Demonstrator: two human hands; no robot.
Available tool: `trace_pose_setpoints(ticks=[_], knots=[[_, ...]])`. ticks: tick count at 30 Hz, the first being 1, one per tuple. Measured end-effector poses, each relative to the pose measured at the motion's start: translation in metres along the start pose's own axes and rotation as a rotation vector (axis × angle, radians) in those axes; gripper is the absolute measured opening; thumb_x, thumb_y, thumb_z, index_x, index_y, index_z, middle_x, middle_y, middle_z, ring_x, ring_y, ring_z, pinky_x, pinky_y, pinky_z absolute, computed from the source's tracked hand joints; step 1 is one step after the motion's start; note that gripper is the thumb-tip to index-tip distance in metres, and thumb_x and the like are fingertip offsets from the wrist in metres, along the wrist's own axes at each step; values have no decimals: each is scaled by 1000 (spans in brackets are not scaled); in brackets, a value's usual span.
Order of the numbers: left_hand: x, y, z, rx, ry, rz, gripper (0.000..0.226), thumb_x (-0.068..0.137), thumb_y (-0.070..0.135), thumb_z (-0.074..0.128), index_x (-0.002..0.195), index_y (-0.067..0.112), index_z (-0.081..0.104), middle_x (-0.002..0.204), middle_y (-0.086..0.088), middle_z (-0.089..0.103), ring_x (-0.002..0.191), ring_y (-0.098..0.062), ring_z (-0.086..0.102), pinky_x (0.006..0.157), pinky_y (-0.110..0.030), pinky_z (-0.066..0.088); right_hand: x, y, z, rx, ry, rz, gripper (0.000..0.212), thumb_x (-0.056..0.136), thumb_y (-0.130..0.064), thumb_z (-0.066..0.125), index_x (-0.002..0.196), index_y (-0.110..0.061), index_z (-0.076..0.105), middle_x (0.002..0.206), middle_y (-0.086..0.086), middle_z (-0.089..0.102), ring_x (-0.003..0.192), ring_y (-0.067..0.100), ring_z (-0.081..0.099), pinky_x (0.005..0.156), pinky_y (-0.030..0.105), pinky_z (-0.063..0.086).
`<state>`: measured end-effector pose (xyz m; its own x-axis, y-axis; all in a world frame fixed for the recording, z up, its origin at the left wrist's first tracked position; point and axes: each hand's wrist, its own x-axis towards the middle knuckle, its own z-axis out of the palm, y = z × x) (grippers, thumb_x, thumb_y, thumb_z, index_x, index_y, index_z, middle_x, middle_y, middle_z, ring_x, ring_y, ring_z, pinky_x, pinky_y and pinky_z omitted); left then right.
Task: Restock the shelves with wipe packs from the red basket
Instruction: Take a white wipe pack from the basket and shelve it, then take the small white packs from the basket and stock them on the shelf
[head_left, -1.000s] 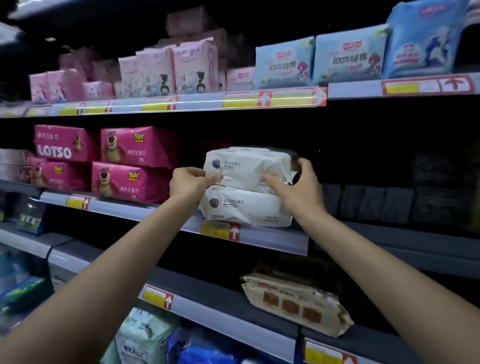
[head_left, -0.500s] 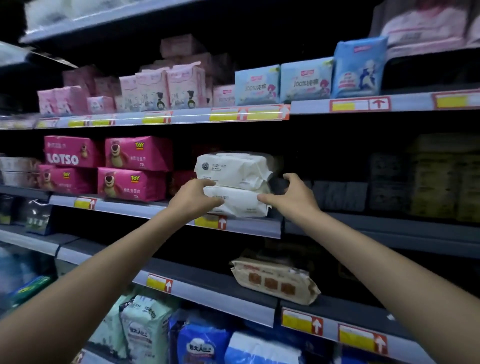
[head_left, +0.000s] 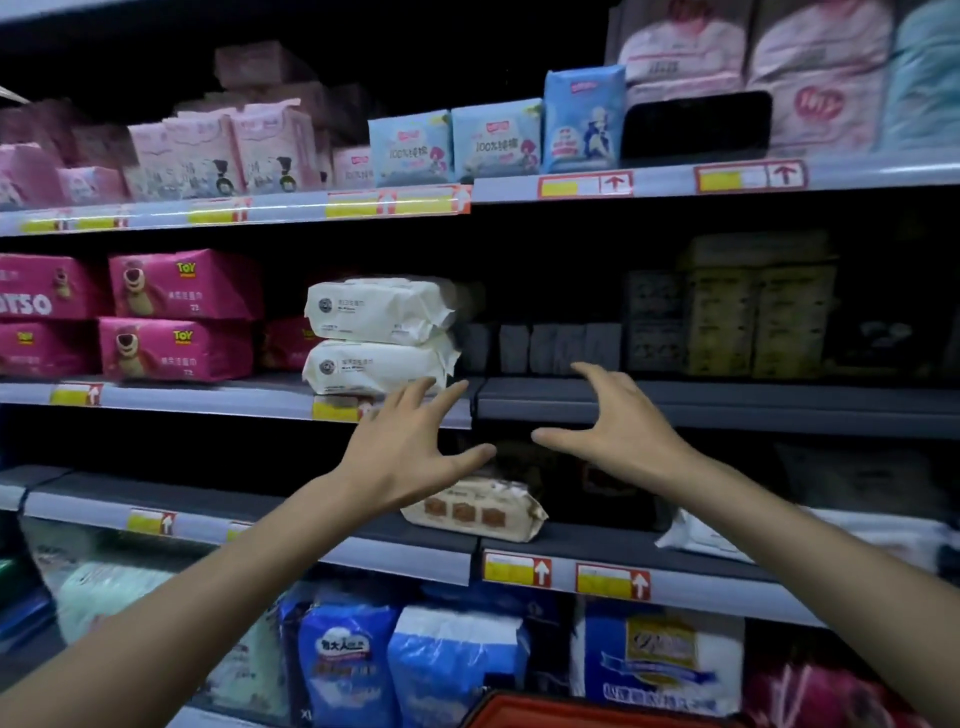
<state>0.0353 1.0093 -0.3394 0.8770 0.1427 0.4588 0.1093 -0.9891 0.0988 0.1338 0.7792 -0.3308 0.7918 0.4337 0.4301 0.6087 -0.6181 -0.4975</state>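
Two white wipe packs sit stacked on the middle shelf (head_left: 675, 402), the upper pack (head_left: 376, 309) on the lower pack (head_left: 374, 366). My left hand (head_left: 405, 452) hovers below and in front of the stack with fingers spread, touching nothing. My right hand (head_left: 618, 431) is to its right, fingers loosely spread, also empty and in front of the shelf edge. The rim of the red basket (head_left: 571, 712) shows at the bottom edge of the view.
Pink bear-print packs (head_left: 182, 319) stand left of the white stack. Dark grey and beige packs (head_left: 737, 312) fill the shelf's right. A beige wipe pack (head_left: 478, 512) lies on the shelf below. Blue and white packs (head_left: 447, 665) fill the bottom shelf.
Both hands have let go of the white packs and drawn back and down from the stack. The stack stays on the shelf. The camera view has shifted right and down.
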Motion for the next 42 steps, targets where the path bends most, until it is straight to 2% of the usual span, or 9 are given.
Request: trace_pose_setpoints(ticks=[10,14,19,22,25,28,32,37,42], knots=[[-42,57,118,-78,-115,138,95,78,87,35,160,40,32,164,-1,37,150,-26,36,115,-48,41,-87,97,35,-133,-126,-21,104,80,-64,74,162,-29,19,161,-1,28,149,21,28,120,39,31],[-73,73,177,-83,-259,185,96,80,89,29,162,39,27,165,-1,33,150,-26,34,116,-51,38,-132,143,63,-124,-241,43,100,83,-59,74,161,-32,18,160,-3,29,146,18,31,117,36,33],[-114,89,242,-112,-451,186,92,80,84,40,159,37,34,159,2,40,147,-23,38,114,-49,42,-188,199,112,-163,-437,117,94,83,-52,75,160,-27,26,155,2,40,145,23,36,118,40,33],[-134,93,275,-91,-580,189,94,77,85,36,158,38,33,159,2,40,145,-25,40,113,-50,42,-219,223,143,-124,-606,231,85,78,-60,72,150,-28,40,141,1,55,131,23,51,107,41,44],[-147,95,305,-52,-706,215,86,85,74,51,160,37,30,158,2,40,144,-26,42,111,-48,42,-247,240,176,-112,-760,306,81,71,-75,62,135,-25,51,123,0,66,113,25,65,90,42,54],[-156,101,324,-89,-790,202,82,87,69,53,159,34,34,155,3,45,141,-26,45,108,-47,45,-273,243,204,-205,-888,300,73,80,-68,65,134,-21,51,117,1,66,105,26,64,80,38,53],[-166,108,340,-234,-886,115,80,79,71,47,150,35,46,146,3,55,135,-25,54,104,-48,50,-299,245,226,-248,-923,256,73,75,-62,69,133,-24,47,125,-1,61,113,24,63,82,37,55],[-175,109,354,-298,-946,73,57,94,53,62,146,34,52,139,1,62,126,-27,61,97,-45,54,-305,252,235,-242,-919,343,75,79,-52,74,140,-25,40,130,-1,61,116,25,62,84,37,55],[-170,108,356,-454,-969,-53,52,97,50,64,143,28,57,131,1,69,117,-23,66,96,-41,54,-281,263,230,-111,-885,612,48,64,-36,86,101,-16,65,95,-1,68,90,21,65,66,31,51]])
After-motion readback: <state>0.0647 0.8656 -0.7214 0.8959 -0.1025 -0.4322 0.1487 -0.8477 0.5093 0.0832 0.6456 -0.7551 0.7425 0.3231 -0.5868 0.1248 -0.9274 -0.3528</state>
